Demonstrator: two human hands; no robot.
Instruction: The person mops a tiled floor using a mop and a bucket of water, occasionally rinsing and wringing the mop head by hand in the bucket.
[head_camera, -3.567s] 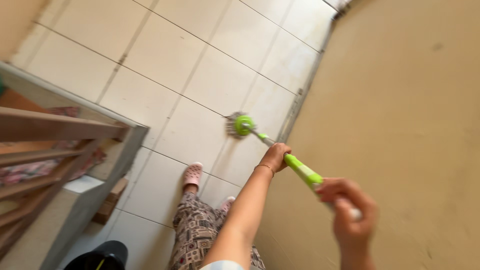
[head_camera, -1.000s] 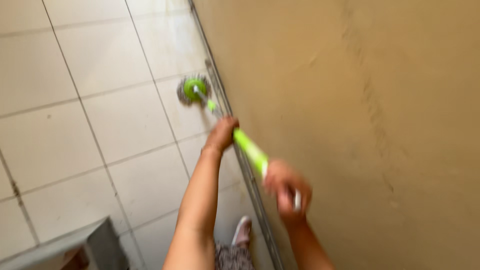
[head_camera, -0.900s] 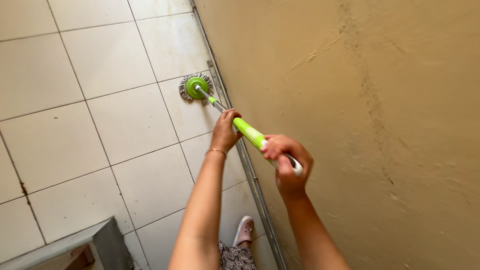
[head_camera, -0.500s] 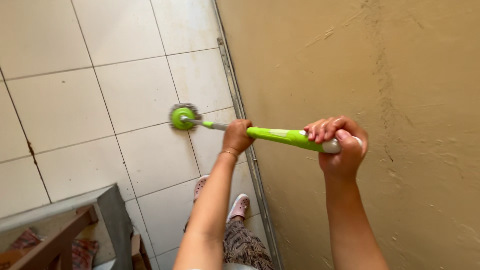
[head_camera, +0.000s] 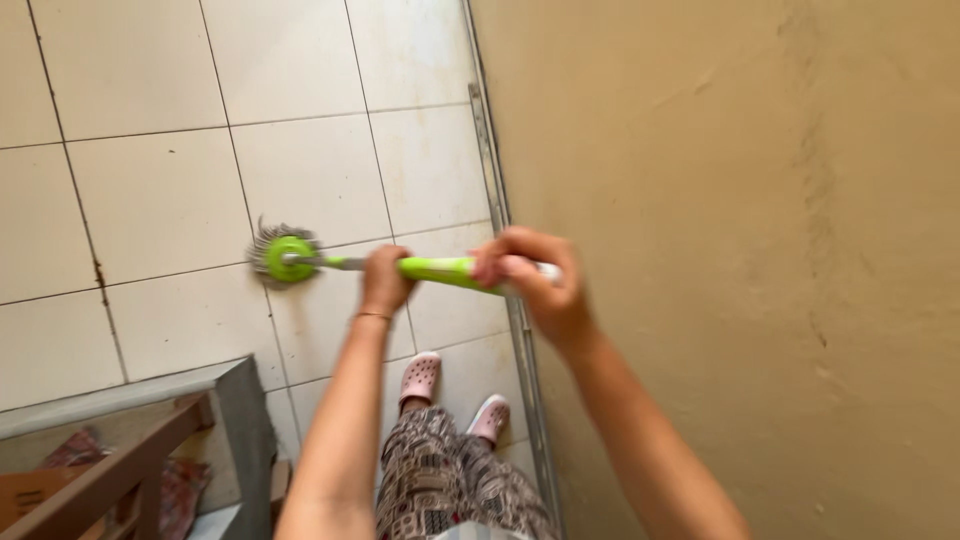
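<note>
I hold a mop with a bright green handle (head_camera: 440, 269) in both hands. My left hand (head_camera: 386, 280) grips the shaft lower down, a thin bracelet on its wrist. My right hand (head_camera: 530, 280) is closed around the white top end of the handle, close to the wall. The round green mop head (head_camera: 284, 254), fringed with grey strands, rests on the pale floor tiles (head_camera: 300, 170) to the left of my hands. My feet in pink clogs (head_camera: 420, 378) stand just below the handle.
A tan plastered wall (head_camera: 750, 250) fills the right side, with a metal strip (head_camera: 500, 220) along its base. A grey frame with wooden rails (head_camera: 150, 440) and patterned cloth sits at the lower left.
The mop head has slid left across the tiles, away from the wall. Both my hands have shifted left and come closer together; the grey frame shows more at lower left.
</note>
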